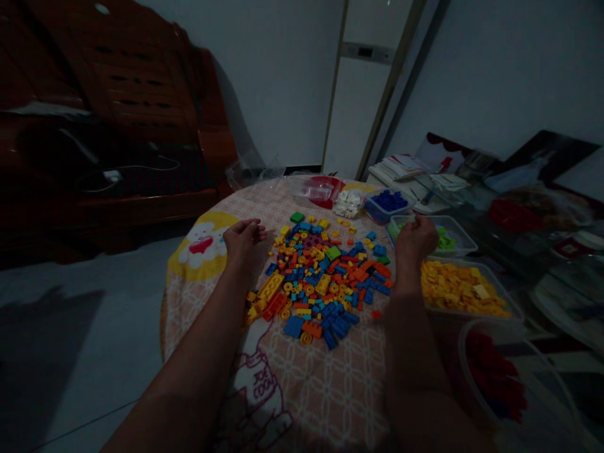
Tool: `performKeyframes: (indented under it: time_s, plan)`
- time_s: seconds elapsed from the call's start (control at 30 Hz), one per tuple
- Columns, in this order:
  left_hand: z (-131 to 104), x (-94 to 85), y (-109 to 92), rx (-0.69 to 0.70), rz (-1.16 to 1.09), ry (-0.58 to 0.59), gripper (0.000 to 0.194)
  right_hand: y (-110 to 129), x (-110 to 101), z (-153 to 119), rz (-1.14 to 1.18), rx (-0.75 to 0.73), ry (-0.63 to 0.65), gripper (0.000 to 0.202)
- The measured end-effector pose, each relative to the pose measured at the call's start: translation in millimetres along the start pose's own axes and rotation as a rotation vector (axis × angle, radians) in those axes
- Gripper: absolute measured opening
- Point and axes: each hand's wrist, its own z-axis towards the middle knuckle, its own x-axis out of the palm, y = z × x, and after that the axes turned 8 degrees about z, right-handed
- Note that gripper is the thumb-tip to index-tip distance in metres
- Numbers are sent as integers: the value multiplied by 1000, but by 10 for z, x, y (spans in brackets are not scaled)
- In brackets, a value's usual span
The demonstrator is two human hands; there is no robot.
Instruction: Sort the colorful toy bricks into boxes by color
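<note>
A spread-out pile of toy building bricks [311, 270] in blue, orange, yellow and other colours lies on the cloth between my hands. At the pile's left edge is my left hand [244, 239], its fingers curled in; whatever they may hold is hidden. My right hand [418, 238] is over a clear plastic box [465, 245] that has light green bricks [444, 238] in it. Its fingertips are pinched on a small pale green brick [412, 218], only partly visible.
Boxes hold yellow bricks [462, 289], blue bricks [389, 201] and red bricks [493, 377] along the right side. White bricks [348, 204] lie at the back near a clear plastic tray [309, 187]. A patterned cloth [330, 390] covers the round table. A wooden bench [151, 113] stands left.
</note>
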Motion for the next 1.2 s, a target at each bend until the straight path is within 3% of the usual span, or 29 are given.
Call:
performKeyframes:
  time_s: [0.07,0.13,0.33,0.53,0.67,0.83,0.97,1.07,1.2]
  plan:
    - [6,2,19,-3,2,5,16,-9,23,-19,-10,-77,-25,38]
    - [6,4,35,-4,2,14,16,47,91,-64,5,-127,50,37]
    - [-9,1,42,-14,-20,20,15,376,393,-395,187,-227,576,30]
    - [-5,-19,49,-19,6,43,14,611,535,-803,208,-401,953,28]
    - [-14,-7,49,85,80,135,20,713,500,-881,303,-437,1132,21]
    - [-90,160,50,414,530,458,27,751,497,-871,375,-402,1099,22]
    - [-136,305,60,752,993,627,35,721,567,-900,378,-434,1009,22]
    - [-138,311,56,820,1199,623,35,707,616,-952,343,-492,1018,25]
    - [-123,234,62,763,1254,508,30,707,673,-1036,278,-578,1055,30]
